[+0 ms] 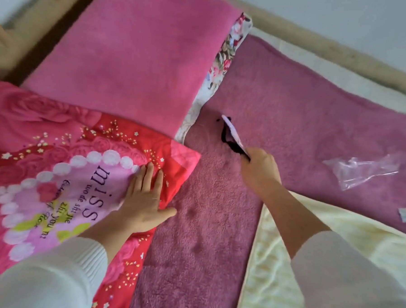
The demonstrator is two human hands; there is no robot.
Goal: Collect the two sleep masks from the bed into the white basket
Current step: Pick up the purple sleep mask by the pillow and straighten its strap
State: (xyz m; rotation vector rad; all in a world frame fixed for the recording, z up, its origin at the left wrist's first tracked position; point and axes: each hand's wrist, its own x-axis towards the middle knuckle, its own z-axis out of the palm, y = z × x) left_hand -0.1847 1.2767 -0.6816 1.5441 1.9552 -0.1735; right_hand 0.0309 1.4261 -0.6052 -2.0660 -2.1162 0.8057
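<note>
So I've got one sleep mask (231,136) pinched in my right hand (260,171), lifted a bit off the purple fleece blanket (294,106) near the middle of the bed, just past the corner of the red printed pillow (55,169). It's a pale one with a black strap dangling underneath. My hand is closed around its lower end, and the rest sticks up and away from me.

My left hand (145,202) isn't holding anything. It's flat, fingers spread, pressing down on the pillow's near corner, seems like I'm just propping myself up while I lean in.

Progress-wise I'd call it early. One mask picked up, nothing dropped off yet. The white basket isn't in view at all, so I can't say where it is. Can't spot the second mask either; maybe it's tucked somewhere among the bedding. There's a crumpled clear plastic bag (361,169) lying on the blanket toward the bed's right side, well apart from my hand, which looks empty as far as I can tell.

Still to do: get this one to the basket, find the other, same again.
</note>
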